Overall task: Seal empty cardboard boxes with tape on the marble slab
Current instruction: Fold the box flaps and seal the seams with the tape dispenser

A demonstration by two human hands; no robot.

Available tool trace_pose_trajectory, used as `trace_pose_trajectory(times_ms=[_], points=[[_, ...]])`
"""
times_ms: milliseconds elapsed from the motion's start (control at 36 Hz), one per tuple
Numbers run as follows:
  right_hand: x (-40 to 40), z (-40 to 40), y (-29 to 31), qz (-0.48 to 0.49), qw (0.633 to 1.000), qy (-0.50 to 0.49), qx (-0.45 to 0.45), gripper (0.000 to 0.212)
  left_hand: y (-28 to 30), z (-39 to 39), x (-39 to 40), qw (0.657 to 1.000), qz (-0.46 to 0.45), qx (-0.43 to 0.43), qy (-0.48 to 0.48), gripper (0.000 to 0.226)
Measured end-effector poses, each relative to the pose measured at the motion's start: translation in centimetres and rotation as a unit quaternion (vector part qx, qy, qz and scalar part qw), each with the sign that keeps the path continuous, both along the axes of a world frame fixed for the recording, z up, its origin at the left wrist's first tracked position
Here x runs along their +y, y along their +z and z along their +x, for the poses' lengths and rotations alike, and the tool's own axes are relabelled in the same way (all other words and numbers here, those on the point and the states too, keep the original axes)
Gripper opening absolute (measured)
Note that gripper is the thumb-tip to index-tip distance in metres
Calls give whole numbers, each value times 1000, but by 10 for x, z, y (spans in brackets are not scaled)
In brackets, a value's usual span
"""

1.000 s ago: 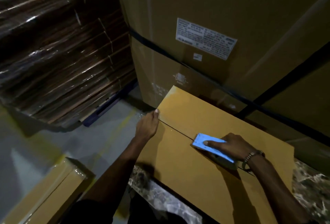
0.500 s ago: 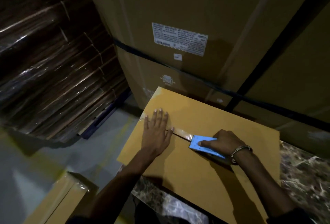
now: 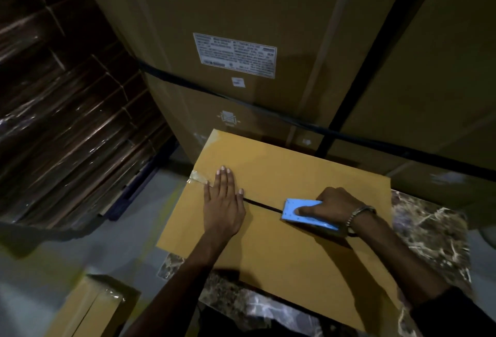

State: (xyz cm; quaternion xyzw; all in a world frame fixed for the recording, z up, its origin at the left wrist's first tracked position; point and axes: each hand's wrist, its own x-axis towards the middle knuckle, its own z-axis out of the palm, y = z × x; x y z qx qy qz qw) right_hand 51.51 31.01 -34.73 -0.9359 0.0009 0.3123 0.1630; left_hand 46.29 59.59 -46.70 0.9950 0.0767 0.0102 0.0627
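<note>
the box (image 3: 281, 242) under the hands is plain tan cardboard, matt and smooth, with a dark seam between its flaps. at its far left edge sits a strip of clear tape (image 3: 197, 177), glossy and a little wrinkled. the tape tool (image 3: 306, 214) is light blue plastic with a dull sheen. the bench (image 3: 429, 229) is brown marble with pale veins, polished enough to catch the light. a bracelet (image 3: 358, 216) looks like shiny metal. the big cartons (image 3: 268, 1) behind are matt brown cardboard with white paper labels, and the stack of flat cardboard (image 3: 67, 122) on the left is wrapped in shiny clear film. the floor (image 3: 35, 283) looks like grey, smooth concrete.
</note>
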Motion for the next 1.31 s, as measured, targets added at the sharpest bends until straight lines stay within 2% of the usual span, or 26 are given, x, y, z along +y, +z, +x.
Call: trace_pose_trajectory(times_ms=[111, 222, 333, 472, 583, 667, 722, 861, 1000, 1111, 1306], points=[[-58, -7, 12, -15, 999, -22, 17, 73, -1, 0, -1, 1000, -2, -8, 7, 67], [-95, -22, 15, -7, 999, -49, -3, 79, 1, -1, 0, 999, -11, -26, 46, 68], [-93, -24, 7, 0, 999, -22, -39, 90, 9, 7, 2, 988, -53, -35, 138, 77], [-84, -22, 6, -14, 999, -3, -43, 82, 18, 16, 36, 971, -77, -48, 223, 75], [-82, -18, 6, -19, 1000, -1, -24, 82, 25, 20, 52, 974, -97, -28, 205, 66], [-83, -17, 8, -16, 1000, -1, -17, 78, 24, 18, 59, 979, -71, -79, 174, 43], [-84, -16, 9, -14, 1000, -3, -12, 78, 23, 17, 61, 978, -70, -92, 172, 39], [-83, -14, 11, -15, 1000, -6, -11, 81, 24, 19, 62, 970, -79, -110, 204, 41], [-97, -18, 20, -14, 1000, -10, 14, 72, 24, 17, 57, 969, -88, -114, 199, 42], [-126, -20, 20, -7, 1000, -28, 9, 87, 24, 16, 59, 970, -87, -128, 189, 43], [-203, -44, 28, -40, 997, -70, 14, 70, 28, 15, 55, 971, -73, -135, 181, 46]])
